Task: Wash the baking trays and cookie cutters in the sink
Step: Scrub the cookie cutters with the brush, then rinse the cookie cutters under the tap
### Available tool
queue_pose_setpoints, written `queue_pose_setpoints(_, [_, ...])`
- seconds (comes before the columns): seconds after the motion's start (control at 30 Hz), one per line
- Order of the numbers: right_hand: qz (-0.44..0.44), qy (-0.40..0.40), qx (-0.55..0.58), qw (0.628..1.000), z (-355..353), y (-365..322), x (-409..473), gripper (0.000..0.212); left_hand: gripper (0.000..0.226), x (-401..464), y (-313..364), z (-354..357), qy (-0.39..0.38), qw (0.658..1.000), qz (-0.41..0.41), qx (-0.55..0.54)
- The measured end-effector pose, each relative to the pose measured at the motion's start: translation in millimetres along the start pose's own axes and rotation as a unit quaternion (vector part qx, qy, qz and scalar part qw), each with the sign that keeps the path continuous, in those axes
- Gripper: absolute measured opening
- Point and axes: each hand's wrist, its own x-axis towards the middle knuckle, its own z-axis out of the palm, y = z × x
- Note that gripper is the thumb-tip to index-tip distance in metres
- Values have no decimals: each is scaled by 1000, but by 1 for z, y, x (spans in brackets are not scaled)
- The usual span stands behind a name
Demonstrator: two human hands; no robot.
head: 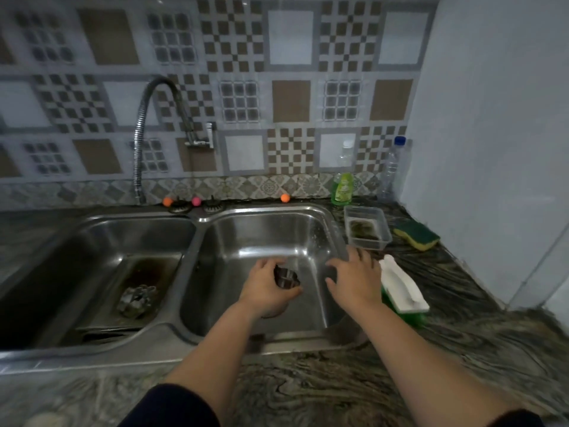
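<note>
Over the right basin (277, 229) of the steel double sink, my left hand (264, 288) grips a small metal cookie cutter (287, 279). My right hand (354, 280) hovers just right of it, fingers spread and relaxed, holding nothing. In the left basin lies a stained baking tray (154, 272) with a cluster of metal cookie cutters (135, 300) on it. More tray edges (104, 331) show stacked under that tray.
A flexible faucet (144, 124) arches over the divider, no water seen running. On the counter at right are a green dish-soap bottle (342, 188), a clear plastic tub (368, 228), a yellow-green sponge (417, 237), a white-handled green brush (403, 288) and a clear water bottle (394, 167).
</note>
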Motion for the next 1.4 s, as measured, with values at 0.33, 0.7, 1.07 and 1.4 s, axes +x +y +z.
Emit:
queue_pose_setpoints(0.33, [-139, -123, 58, 981, 49, -186, 13, 36, 63, -14, -147, -114, 46, 988, -142, 45])
queue_pose_setpoints(0.7, [-67, -165, 102, 979, 131, -344, 54, 66, 63, 17, -316, -199, 40, 968, -246, 32])
queue_pose_setpoints(1.07, [-69, -138, -43, 987, 149, -349, 51, 78, 68, 79, -359, -183, -21, 972, -234, 10])
queue_pose_setpoints(1.4, [-70, -147, -69, 984, 149, -351, 50, 73, 72, 81, -366, -179, -78, 973, -217, 17])
